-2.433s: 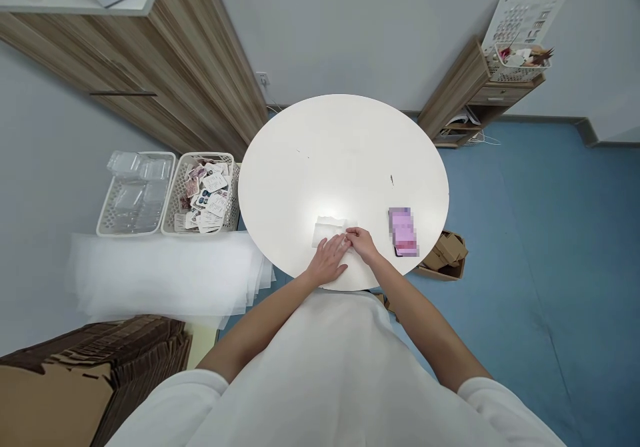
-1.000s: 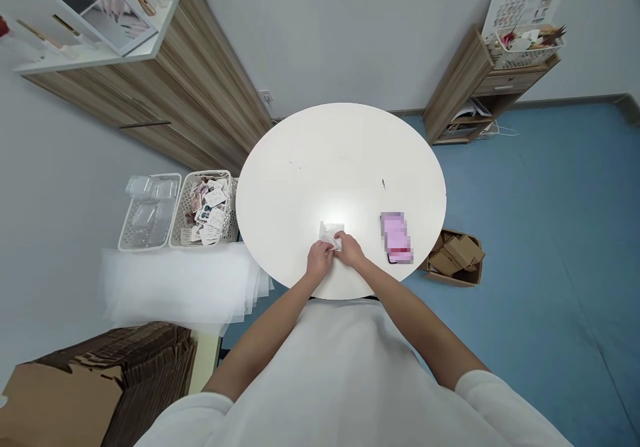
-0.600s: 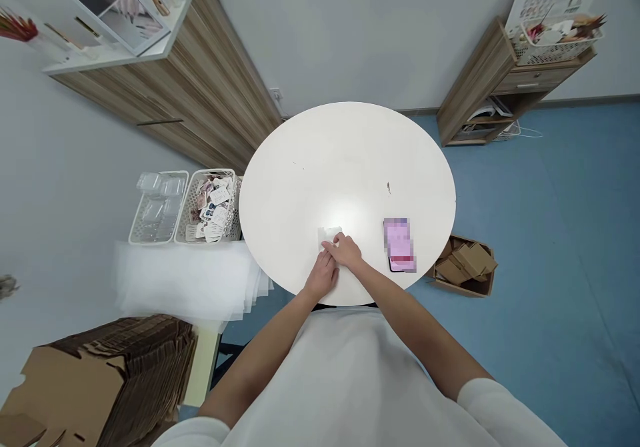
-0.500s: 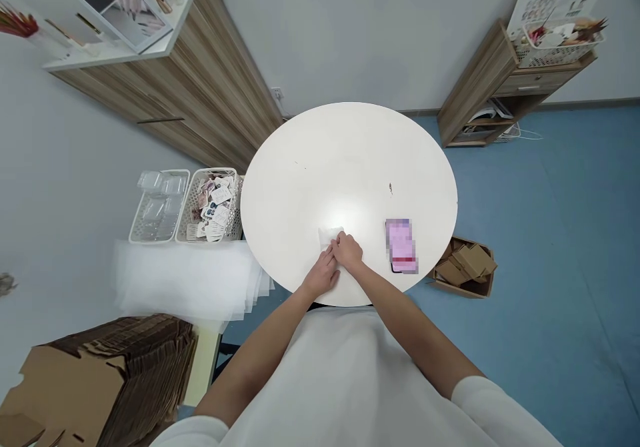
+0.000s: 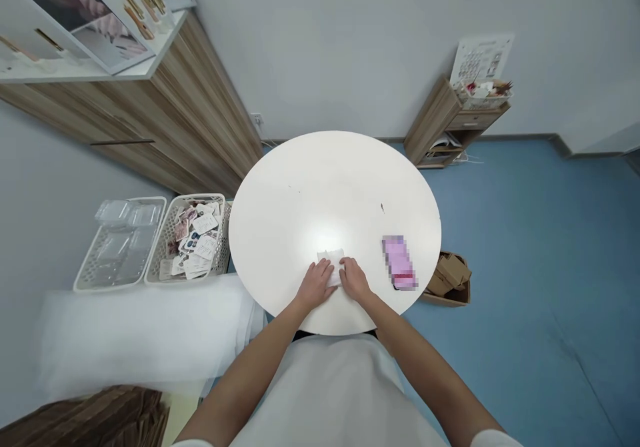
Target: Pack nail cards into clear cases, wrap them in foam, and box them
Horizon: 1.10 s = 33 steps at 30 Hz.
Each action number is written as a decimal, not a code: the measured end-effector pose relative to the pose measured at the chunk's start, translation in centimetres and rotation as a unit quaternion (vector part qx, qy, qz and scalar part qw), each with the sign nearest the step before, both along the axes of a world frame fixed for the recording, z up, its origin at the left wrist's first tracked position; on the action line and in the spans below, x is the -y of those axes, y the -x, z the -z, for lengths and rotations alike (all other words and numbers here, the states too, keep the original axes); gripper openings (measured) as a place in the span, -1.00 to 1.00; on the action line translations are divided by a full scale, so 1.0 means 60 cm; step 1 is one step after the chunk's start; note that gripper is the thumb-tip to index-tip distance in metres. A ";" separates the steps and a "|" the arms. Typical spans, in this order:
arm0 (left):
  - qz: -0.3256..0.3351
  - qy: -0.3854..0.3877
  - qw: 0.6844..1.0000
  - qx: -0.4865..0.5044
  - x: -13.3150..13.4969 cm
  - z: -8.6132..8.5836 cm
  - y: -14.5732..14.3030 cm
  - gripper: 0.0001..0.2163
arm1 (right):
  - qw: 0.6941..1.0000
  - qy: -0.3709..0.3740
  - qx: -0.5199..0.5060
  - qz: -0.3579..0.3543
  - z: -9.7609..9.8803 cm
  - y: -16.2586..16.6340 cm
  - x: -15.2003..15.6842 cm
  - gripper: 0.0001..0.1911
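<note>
A small white packet [image 5: 336,255], perhaps a folded wrapping sheet, lies on the round white table [image 5: 280,220] near its front edge. My left hand [image 5: 315,285] holds its left side, with the fingers over the top and the thumb at the lower edge. At the right edge, the bent fingers of my right hand [image 5: 355,279] grip the packet. What may be inside it is hidden. A phone-like item [image 5: 399,263], blurred by purple pixels, lies to the right of my right hand.
Left of the table stand a white basket of cards [image 5: 223,233] and a basket of clear plastic boxes [image 5: 83,280]. Thin white sheets [image 5: 150,333] are stacked in front of them, with folded cardboard [image 5: 95,420] below. A cardboard box [image 5: 450,280] stands right of the table.
My hands have moved apart from their overlapped position and now sit on either side of the packet. More of the packet shows. The head view has shifted.
</note>
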<state>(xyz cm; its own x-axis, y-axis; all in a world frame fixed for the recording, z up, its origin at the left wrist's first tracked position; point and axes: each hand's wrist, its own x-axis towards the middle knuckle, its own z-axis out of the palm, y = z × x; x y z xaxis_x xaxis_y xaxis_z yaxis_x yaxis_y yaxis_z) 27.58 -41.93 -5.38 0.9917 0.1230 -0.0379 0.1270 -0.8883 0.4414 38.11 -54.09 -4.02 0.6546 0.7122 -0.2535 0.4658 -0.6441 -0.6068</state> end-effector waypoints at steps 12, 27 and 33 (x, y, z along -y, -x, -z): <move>0.070 0.036 0.997 -0.006 -0.019 -0.026 -0.004 -0.62 | 0.975 -0.006 0.094 -0.202 -0.004 0.025 0.027 -0.69; 0.029 0.196 0.979 -0.053 -0.043 -0.060 0.060 -0.72 | 0.986 -0.083 0.053 -0.134 -0.033 0.080 0.028 -0.75; -0.087 0.255 0.963 -0.027 -0.049 -0.033 0.060 -0.74 | 0.996 -0.057 -0.025 -0.071 -0.034 0.052 0.004 -0.71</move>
